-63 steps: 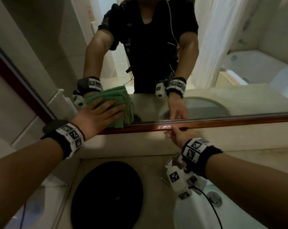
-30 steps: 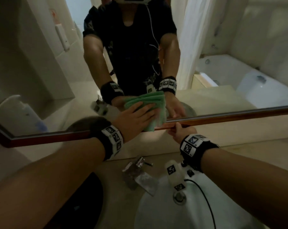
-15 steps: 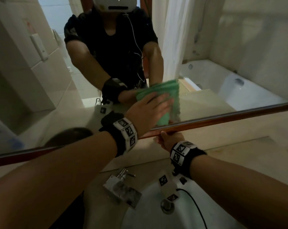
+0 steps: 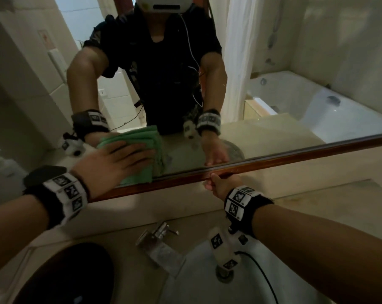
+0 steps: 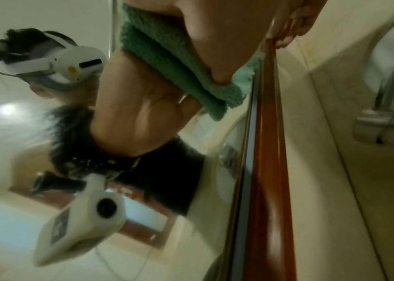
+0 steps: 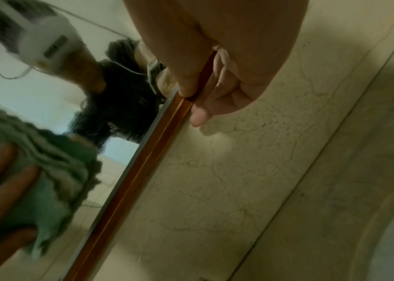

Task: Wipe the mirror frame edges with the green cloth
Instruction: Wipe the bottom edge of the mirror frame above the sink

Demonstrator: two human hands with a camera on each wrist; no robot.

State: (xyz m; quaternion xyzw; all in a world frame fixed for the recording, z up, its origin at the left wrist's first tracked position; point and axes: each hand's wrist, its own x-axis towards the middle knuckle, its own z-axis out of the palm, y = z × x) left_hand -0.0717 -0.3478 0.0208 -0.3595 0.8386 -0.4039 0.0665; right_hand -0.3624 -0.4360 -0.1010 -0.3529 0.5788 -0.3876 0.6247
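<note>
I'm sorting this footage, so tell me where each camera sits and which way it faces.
Head: looks down at the mirror frame, both forearms, left hand on the green cloth, tap.
Left wrist: along the palm at cloth and frame.
Right wrist: along the right hand pinching the frame.
All three share cloth and frame.

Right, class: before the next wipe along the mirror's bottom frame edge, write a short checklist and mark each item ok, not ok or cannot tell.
1. Green cloth under the left hand: ok, flat fingers press it.
2. Cloth reaches the wooden frame: ok, its lower edge meets the strip.
3. Right hand steadying the frame: ok, thumb and fingers pinch it.
4. Path to the right clear: not ok, the right hand sits on the frame just beside the cloth.
5. Frame already clean: cannot tell, too dim.
6. Faucet out of the way: ok, below on the counter.
</note>
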